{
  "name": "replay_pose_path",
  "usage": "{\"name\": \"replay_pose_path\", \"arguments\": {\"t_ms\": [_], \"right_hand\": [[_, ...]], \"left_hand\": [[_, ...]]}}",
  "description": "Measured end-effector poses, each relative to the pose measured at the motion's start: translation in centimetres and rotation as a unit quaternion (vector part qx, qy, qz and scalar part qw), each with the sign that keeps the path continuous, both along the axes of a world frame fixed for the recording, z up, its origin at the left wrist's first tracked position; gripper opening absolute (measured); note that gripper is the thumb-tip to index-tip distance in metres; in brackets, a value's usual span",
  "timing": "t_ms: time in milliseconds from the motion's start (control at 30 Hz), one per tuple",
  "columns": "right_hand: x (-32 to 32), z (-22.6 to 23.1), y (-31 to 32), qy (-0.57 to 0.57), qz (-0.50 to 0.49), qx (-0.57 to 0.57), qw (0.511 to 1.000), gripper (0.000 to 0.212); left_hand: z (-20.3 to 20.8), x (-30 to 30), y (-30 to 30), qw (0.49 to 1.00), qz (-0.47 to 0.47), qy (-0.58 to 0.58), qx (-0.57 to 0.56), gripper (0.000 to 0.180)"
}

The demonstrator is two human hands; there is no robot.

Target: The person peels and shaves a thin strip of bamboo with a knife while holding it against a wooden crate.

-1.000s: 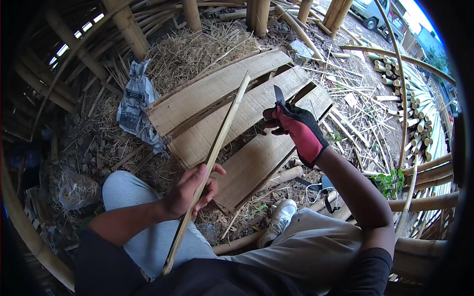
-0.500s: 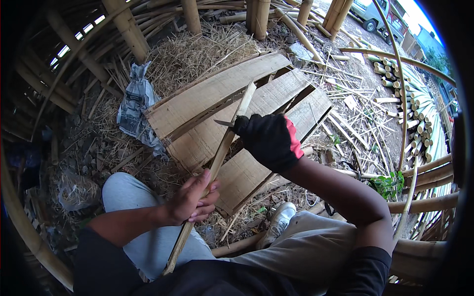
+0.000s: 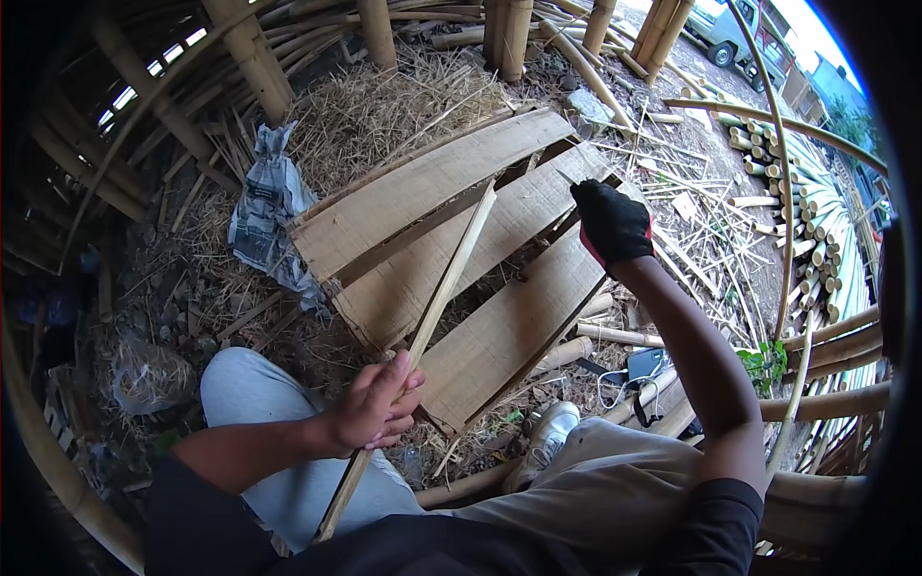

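Observation:
My bare left hand (image 3: 373, 408) is closed round a long, narrow bamboo strip (image 3: 449, 278). The strip slants from my lap up over a low slatted wooden platform (image 3: 403, 211), and its far tip is cut to a slant. Out to the right, above the platform's right end, my right hand (image 3: 613, 223) in a black and red glove is closed on a knife. Only a bit of the knife's blade (image 3: 566, 177) shows, pointing up and left; the glove hides its handle. The blade is apart from the strip.
A crumpled printed sack (image 3: 269, 206) lies left of the platform, beside a heap of shavings (image 3: 384, 115). Cut bamboo poles (image 3: 821, 230) are stacked at the right. A phone-like device (image 3: 645, 363) with a white cable rests near my shoe (image 3: 547, 437). Bamboo posts (image 3: 252, 58) stand behind.
My right hand has moved right and away from me with the knife, off the bamboo strip. My left hand and the strip have hardly moved.

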State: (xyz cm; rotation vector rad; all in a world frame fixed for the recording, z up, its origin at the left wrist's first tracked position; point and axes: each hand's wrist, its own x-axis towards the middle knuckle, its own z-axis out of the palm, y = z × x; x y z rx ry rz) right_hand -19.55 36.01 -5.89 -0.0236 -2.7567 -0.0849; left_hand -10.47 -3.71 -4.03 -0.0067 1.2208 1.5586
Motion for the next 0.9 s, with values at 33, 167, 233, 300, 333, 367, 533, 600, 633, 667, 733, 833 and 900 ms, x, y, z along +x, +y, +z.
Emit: {"name": "replay_pose_path", "arguments": {"t_ms": [33, 167, 233, 300, 333, 367, 533, 600, 633, 667, 733, 833, 900], "right_hand": [[1.1, 0.5, -0.9, 0.052, 0.044, 0.008, 0.998, 0.019], [3.9, 3.2, -9.0, -0.019, 0.161, -0.091, 0.983, 0.018], [5.6, 3.9, -12.3, 0.009, 0.24, -0.098, 0.966, 0.01], [6.5, 3.4, -14.2, 0.015, 0.278, -0.072, 0.958, 0.008], [6.4, 2.9, -14.7, 0.016, 0.282, -0.049, 0.958, 0.008], [6.3, 2.6, -15.0, 0.017, 0.283, -0.048, 0.958, 0.008], [5.4, 1.6, -15.5, 0.024, 0.286, -0.02, 0.958, 0.011], [4.6, 1.6, -15.2, 0.048, 0.264, -0.068, 0.961, 0.01], [3.8, 1.6, -14.9, 0.073, 0.241, -0.12, 0.96, 0.01], [1.8, 1.1, -13.2, 0.114, 0.229, -0.139, 0.957, 0.007], [-2.5, 0.0, -6.4, 0.075, 0.088, 0.002, 0.993, 0.012], [-3.3, -0.5, 2.3, -0.041, -0.063, 0.095, 0.993, 0.022], [-1.9, 0.6, 0.8, -0.055, -0.071, 0.062, 0.994, 0.024]], "left_hand": [[0.0, -0.1, 0.2, 1.0, -0.005, 0.004, 0.001, 0.047], [0.0, 0.0, -0.2, 1.0, 0.004, -0.003, 0.011, 0.047], [0.2, 0.1, -0.2, 1.0, 0.0, -0.003, 0.014, 0.048], [0.5, 0.2, -0.2, 1.0, -0.001, -0.004, 0.017, 0.048], [0.6, 0.3, -0.1, 1.0, -0.001, -0.003, 0.021, 0.048], [0.6, 0.3, -0.2, 1.0, 0.0, -0.002, 0.022, 0.048], [0.7, -0.1, -0.8, 1.0, 0.001, -0.013, -0.001, 0.049], [1.1, -0.1, -0.9, 1.0, 0.0, -0.006, -0.001, 0.049], [1.4, -0.1, -1.0, 1.0, 0.0, 0.001, -0.003, 0.049], [1.5, 0.3, -1.1, 1.0, 0.004, 0.002, -0.009, 0.049], [2.1, 1.2, -1.0, 0.998, -0.048, -0.026, 0.006, 0.05], [3.5, 0.9, -1.6, 0.997, -0.041, -0.047, 0.048, 0.047], [1.9, 0.1, -2.2, 1.0, -0.009, -0.019, 0.012, 0.05]]}}
